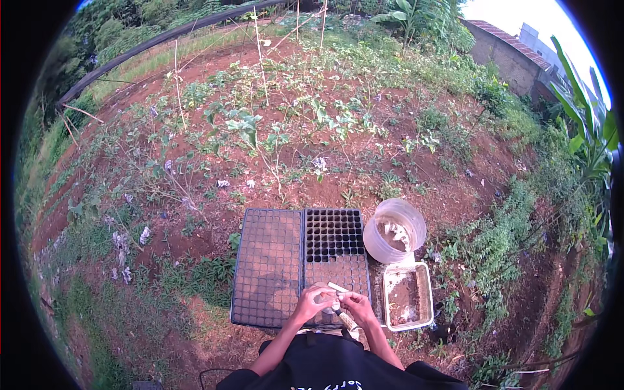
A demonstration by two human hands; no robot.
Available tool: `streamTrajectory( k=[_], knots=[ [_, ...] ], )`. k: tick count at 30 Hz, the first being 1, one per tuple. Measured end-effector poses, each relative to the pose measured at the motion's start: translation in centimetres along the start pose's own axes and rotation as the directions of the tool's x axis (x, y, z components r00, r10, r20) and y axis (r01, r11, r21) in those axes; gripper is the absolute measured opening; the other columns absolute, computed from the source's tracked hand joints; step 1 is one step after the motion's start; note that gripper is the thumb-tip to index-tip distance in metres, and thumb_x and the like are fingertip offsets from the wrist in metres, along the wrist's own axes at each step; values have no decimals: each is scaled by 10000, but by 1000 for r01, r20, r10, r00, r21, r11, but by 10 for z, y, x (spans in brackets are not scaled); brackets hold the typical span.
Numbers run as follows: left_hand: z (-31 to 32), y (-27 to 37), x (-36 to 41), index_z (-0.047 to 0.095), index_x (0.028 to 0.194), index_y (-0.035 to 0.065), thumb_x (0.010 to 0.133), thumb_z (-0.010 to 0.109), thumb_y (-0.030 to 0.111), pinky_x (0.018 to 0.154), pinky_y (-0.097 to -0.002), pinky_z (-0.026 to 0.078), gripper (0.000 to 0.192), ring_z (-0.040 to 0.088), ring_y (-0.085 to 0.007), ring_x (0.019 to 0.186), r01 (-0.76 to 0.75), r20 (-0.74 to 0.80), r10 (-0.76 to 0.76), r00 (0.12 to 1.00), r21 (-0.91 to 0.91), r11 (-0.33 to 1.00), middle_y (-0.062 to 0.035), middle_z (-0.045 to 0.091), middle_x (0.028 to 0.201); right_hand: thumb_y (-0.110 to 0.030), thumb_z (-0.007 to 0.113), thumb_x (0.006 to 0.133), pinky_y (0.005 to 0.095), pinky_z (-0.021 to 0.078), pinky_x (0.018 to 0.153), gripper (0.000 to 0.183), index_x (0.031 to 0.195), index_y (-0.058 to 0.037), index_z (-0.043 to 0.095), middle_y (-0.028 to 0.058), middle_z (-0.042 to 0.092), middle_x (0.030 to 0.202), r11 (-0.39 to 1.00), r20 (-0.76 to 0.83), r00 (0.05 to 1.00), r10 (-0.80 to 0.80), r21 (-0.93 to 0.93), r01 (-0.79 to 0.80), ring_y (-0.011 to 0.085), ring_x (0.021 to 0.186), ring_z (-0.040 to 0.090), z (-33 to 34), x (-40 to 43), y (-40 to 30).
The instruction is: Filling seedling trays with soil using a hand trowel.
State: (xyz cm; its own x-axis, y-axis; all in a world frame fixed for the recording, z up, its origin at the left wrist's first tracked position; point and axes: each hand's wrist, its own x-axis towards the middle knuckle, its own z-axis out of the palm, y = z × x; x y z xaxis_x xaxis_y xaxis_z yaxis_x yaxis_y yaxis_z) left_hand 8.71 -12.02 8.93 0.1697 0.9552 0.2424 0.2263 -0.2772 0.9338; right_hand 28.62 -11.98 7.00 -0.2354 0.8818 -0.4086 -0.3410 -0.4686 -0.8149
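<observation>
Both hands meet over the near part of the right-hand seedling tray (361, 278). My left hand (311, 303) has its thumb and fingers curled towards each other; what lies between them is too small to make out. My right hand (357, 307) is pinched close to the left fingertips, and a short pale stick (337, 286) juts out from it. Below the fingers is a tool with a pale patterned handle (347, 321), partly hidden by the hands. This black tray has dark hollow cells at its far end and soil-filled cells nearer me. A second seedling tray (268, 263), filled with brown soil, lies to the left.
Right of the trays stands a round translucent plastic tub (373, 241) with pale residue inside. Nearer me is a rectangular white basin (430, 292) holding some soil. Beyond are leafy plants (248, 126), thin stakes (261, 58) and a wall (507, 58).
</observation>
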Motion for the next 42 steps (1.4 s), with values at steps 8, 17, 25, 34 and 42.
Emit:
streamTrajectory(
  k=[8, 17, 25, 34, 42],
  knots=[
    [6, -3, -10, 729, 979, 98, 713, 795, 233, 848, -353, 490, 306, 638, -237, 912, -25, 99, 23, 995, 15, 1000, -68, 689, 926, -44, 672, 864, 243, 510, 675, 79, 898, 27, 673, 69, 678, 825, 993, 50, 998, 40, -109, -35, 119, 717, 625, -1, -13, 6],
    [1, -1, 3, 743, 874, 115, 744, 758, 199, 797, -344, 433, 155, 653, -219, 840, -66, 40, 61, 997, 155, 986, -54, 709, 836, -21, 650, 869, 296, 524, 778, 132, 992, 26, 650, 98, 680, 925, 994, 149, 986, 68, 80, -80, 162, 804, 642, -6, 1, -1],
    [6, -2, -6, 726, 902, 99, 780, 722, 161, 809, -361, 461, 137, 620, -232, 847, -53, 32, 48, 998, 167, 985, -56, 694, 858, -55, 639, 889, 284, 511, 749, 126, 986, 22, 656, 94, 677, 925, 975, 96, 988, 120, 175, -135, 153, 777, 622, -3, -12, 9],
    [4, 1, -8, 684, 848, 101, 775, 714, 150, 817, -358, 449, 93, 590, -230, 828, -104, 22, 102, 995, 198, 975, -42, 670, 824, -80, 632, 902, 276, 500, 756, 136, 986, 25, 652, 96, 671, 925, 925, 167, 962, 216, 281, -257, 154, 789, 604, -1, -16, 10],
    [5, -10, -15, 673, 852, 87, 786, 705, 128, 795, -374, 440, 84, 584, -236, 804, 23, -62, -11, 998, 201, 979, -45, 667, 819, -60, 644, 892, 272, 497, 732, 101, 956, 16, 657, 71, 667, 863, 994, -11, 995, 101, 43, -100, 127, 731, 592, -3, 3, 11]
  ],
)
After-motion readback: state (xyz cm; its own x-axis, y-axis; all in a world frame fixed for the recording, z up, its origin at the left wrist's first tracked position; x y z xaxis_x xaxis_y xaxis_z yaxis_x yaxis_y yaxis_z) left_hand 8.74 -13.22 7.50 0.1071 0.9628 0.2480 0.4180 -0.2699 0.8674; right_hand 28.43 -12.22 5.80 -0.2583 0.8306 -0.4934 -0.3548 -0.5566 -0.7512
